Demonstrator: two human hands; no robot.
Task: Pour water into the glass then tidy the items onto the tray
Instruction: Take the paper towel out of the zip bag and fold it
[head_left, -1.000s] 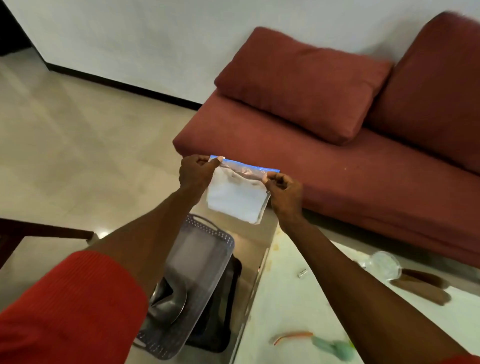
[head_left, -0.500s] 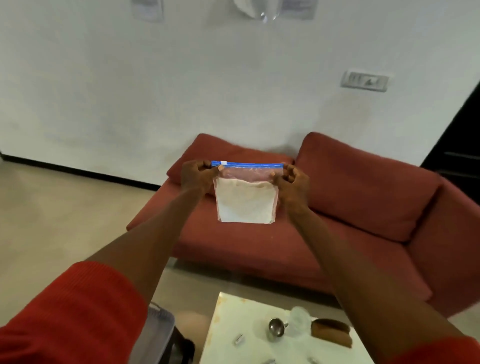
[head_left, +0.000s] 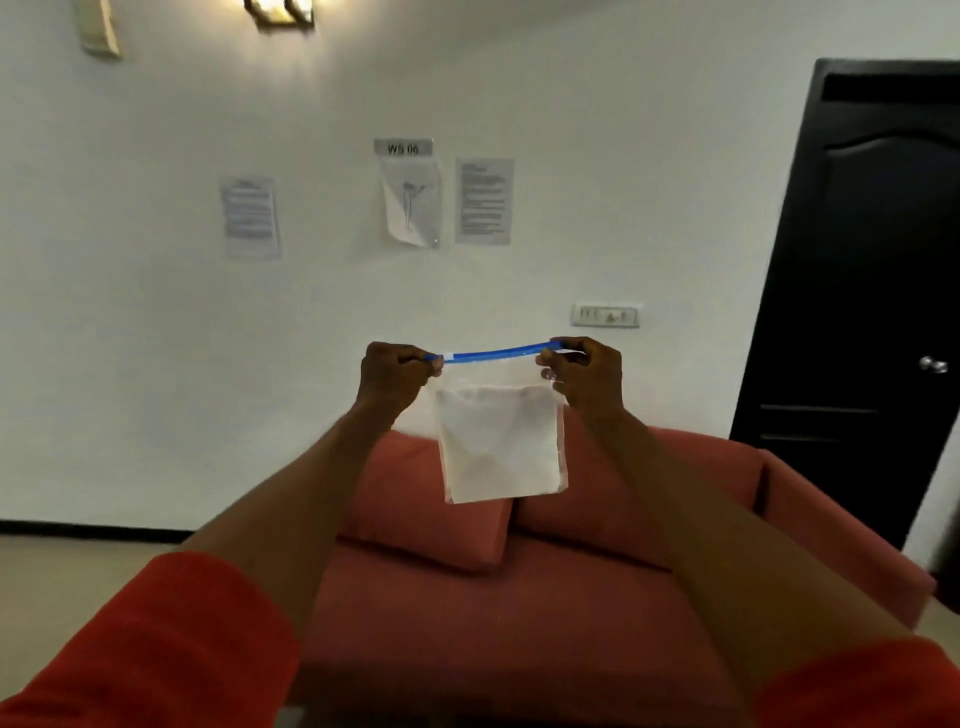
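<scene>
**couchcam:** So what's the person actually holding there? Both arms are stretched out in front of the red fabric sofa (head_left: 519, 597).

**tidytray:** A clear plastic zip bag with a blue seal strip along the top (head_left: 501, 415), with something flat, white and folded inside. It hangs upright in mid-air, raised in front of the white wall (head_left: 156, 338), and its lower edge overlaps the sofa's back cushions in the view.

**couchcam:** And the grip?

**tidytray:** The left hand (head_left: 397, 371) has its fingers curled in and pinches the top left corner of the bag at the blue strip. The right hand (head_left: 587, 371) does the same at the top right corner, thumb and fingers closed on the strip. The strip is pulled fairly taut between the two hands and bows up a little in the middle.

**couchcam:** Anything else around?

**tidytray:** Red sleeves (head_left: 171, 649) pushed up on both forearms. Three printed sheets of paper (head_left: 483, 200) stuck on the wall, a small label above the middle one reading "WS 06". A white switch plate (head_left: 605, 315) is just above the right hand, and there's a dark panelled door with a round knob (head_left: 878, 286) at the right. Can't tell whether the zip is sealed.
</scene>
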